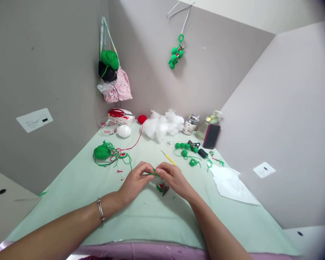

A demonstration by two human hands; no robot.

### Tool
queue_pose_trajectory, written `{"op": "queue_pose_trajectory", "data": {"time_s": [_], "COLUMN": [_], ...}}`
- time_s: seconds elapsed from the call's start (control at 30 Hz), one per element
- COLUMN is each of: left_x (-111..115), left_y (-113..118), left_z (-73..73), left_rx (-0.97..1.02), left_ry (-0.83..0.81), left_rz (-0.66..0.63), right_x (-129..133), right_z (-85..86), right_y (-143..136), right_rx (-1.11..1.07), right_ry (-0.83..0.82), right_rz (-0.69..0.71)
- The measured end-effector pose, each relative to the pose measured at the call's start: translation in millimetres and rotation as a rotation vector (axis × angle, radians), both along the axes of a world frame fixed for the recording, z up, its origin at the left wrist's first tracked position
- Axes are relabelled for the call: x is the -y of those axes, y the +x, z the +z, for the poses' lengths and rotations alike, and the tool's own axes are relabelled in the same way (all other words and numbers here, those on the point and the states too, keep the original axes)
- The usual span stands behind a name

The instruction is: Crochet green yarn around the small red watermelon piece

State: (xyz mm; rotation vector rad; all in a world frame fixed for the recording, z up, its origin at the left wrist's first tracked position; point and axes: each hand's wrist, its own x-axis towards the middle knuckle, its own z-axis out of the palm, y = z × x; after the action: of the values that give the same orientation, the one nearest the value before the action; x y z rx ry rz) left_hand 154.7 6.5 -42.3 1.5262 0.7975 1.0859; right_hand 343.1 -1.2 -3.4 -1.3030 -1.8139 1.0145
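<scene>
My left hand (137, 180) and my right hand (176, 178) meet over the middle of the table, thumbs and fingers pinched. Between the fingertips is a strand of green yarn (153, 174), with both hands closed on it. Just beneath my right hand a small dark blade-like tool (165, 189) points downward; whether the hand holds it is hidden. Next to that tool shows a small red, white and green crocheted piece (159, 187). Beyond my fingertips lies a yellow-handled crochet hook (169, 158).
To the left are a green yarn ball (101, 152) with tangled strands and a white yarn ball (124, 131). White stuffing (162, 124) sits at the back. On the right are green crocheted balls (184, 153), a phone (211, 136) and white paper (233, 185). A green crocheted bunch (176, 56) hangs above.
</scene>
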Motion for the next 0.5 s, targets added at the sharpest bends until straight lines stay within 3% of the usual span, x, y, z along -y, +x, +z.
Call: {"op": "queue_pose_trajectory", "data": {"time_s": [0.2,0.5], "left_x": [-0.9,-5.8], "left_y": [-3.0,-9.4], "left_z": [1.3,7.1], "left_rx": [-0.019,-0.066], "left_ry": [-0.016,-0.076], "left_rz": [-0.034,-0.029], "right_x": [1.8,1.8], "right_z": [-1.8,-3.8], "right_y": [-6.0,-6.8], "right_rx": [-0.056,-0.124], "right_ry": [-0.154,-0.081], "right_rz": [0.062,0.013]}}
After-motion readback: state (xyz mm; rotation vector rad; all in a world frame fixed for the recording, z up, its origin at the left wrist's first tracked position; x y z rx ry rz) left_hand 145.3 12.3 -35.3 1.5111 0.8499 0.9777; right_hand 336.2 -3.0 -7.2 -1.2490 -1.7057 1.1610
